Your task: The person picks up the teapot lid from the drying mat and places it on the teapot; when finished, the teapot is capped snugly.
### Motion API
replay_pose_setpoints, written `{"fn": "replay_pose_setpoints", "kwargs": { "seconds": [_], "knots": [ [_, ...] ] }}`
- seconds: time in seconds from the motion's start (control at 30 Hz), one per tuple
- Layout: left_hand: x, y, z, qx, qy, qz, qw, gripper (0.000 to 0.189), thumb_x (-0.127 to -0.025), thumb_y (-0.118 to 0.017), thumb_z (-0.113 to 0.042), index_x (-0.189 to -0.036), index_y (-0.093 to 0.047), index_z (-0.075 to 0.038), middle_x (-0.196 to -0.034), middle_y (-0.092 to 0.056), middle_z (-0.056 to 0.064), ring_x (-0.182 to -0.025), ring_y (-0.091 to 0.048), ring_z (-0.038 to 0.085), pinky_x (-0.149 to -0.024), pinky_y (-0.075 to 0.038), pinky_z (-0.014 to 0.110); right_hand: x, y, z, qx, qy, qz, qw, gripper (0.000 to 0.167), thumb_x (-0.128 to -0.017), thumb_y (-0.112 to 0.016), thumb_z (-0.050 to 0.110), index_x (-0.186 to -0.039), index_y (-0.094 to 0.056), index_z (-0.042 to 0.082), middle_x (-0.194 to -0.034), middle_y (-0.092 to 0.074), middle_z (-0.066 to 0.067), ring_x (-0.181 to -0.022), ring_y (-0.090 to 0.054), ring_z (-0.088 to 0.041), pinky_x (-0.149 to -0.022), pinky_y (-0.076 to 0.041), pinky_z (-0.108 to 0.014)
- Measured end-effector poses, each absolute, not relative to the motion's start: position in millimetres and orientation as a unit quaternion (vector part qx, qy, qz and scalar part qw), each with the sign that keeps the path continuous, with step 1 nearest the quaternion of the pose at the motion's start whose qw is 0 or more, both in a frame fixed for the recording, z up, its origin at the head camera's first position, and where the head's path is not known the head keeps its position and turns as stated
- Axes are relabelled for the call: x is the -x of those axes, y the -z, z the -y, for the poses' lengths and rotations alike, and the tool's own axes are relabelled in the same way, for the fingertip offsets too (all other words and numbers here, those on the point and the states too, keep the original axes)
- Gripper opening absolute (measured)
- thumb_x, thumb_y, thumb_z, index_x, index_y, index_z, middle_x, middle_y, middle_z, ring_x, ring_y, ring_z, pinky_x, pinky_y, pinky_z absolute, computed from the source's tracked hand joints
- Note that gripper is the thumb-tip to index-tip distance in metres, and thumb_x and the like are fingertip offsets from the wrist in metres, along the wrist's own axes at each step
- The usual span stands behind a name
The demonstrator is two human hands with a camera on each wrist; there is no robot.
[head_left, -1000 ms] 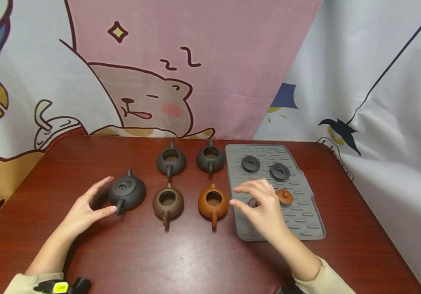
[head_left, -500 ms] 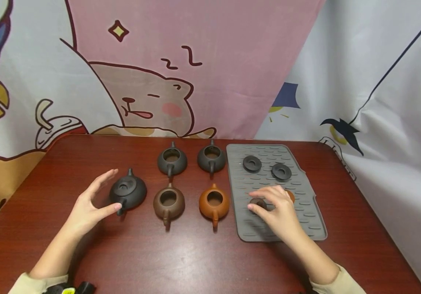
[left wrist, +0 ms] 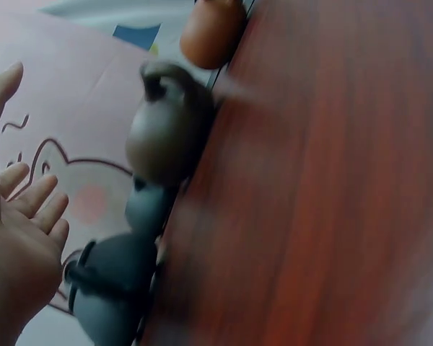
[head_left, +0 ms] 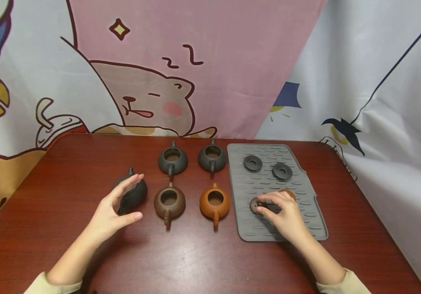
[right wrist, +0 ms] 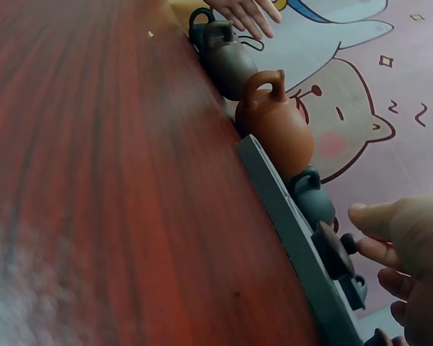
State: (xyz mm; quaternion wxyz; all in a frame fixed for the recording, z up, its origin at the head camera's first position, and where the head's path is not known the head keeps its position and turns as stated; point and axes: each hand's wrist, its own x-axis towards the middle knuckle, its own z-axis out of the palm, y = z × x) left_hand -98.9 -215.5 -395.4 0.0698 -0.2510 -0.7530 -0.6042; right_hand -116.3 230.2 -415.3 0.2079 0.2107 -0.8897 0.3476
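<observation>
We had L hand (head_left: 108, 214) spread, empty, nr black teapot (head_left: 140, 195); brown lid (right wrist: 330, 251) sat on mat (head_left: 247, 229) at R hand (head_left: 287, 214), couldn't tell if gripped. Prob. pickup step; next move called for firm pinch on knob (right wrist: 348, 244).

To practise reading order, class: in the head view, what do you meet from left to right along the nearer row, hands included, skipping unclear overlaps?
Left hand, brown teapot, orange teapot, brown lid, right hand.

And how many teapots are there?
5: two dark teapots at the back, a brown teapot and orange teapot in front, and a black teapot partly hidden by the left hand.
</observation>
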Motion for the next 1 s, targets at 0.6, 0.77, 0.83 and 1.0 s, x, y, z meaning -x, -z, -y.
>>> {"fn": "replay_pose_setpoints", "kwargs": {
  "seconds": [0.6, 0.77, 0.83, 1.0],
  "knots": [
    [95.9, 432.0, 185.0, 0.245, 0.561, 0.789, 0.052, 0.083, -0.073, -0.082, -0.003, -0.144, -0.039, -0.002, -0.147, -0.037, 0.015, -0.133, -0.033, 0.008, -0.104, -0.021, 0.014, 119.4, 425.5, -232.7, -0.178, -0.339, 0.900, 0.210, 0.026, -0.071, -0.083, 0.002, -0.094, -0.075, 0.013, -0.092, -0.069, 0.007, -0.087, -0.056, -0.013, -0.074, -0.038, -0.025],
    [97.6, 438.7, 184.0, 0.220, 0.565, 0.794, 0.036, 0.082, -0.075, -0.081, -0.006, -0.144, -0.038, -0.002, -0.146, -0.038, 0.016, -0.131, -0.035, 0.008, -0.104, -0.025, 0.015, 119.3, 426.4, -232.0, -0.178, -0.335, 0.900, 0.215, 0.025, -0.071, -0.083, 0.001, -0.092, -0.075, 0.012, -0.092, -0.068, 0.007, -0.086, -0.055, -0.012, -0.072, -0.038, -0.024],
    [97.8, 439.9, 182.9, 0.216, 0.562, 0.797, 0.037, 0.082, -0.074, -0.082, -0.007, -0.144, -0.039, -0.001, -0.146, -0.039, 0.016, -0.131, -0.036, 0.012, -0.104, -0.026, 0.016, 119.2, 426.3, -231.6, -0.180, -0.332, 0.900, 0.217, 0.025, -0.071, -0.082, 0.001, -0.092, -0.075, 0.012, -0.092, -0.068, 0.007, -0.085, -0.054, -0.012, -0.072, -0.037, -0.025],
    [97.6, 440.2, 180.3, 0.212, 0.550, 0.807, 0.047, 0.082, -0.073, -0.083, -0.009, -0.142, -0.041, -0.001, -0.144, -0.040, 0.016, -0.130, -0.039, 0.028, -0.102, -0.027, 0.016, 118.7, 425.9, -230.8, -0.185, -0.329, 0.900, 0.220, 0.025, -0.070, -0.082, 0.000, -0.091, -0.075, 0.012, -0.091, -0.069, 0.006, -0.086, -0.053, -0.013, -0.073, -0.036, -0.028]
  ]
}}
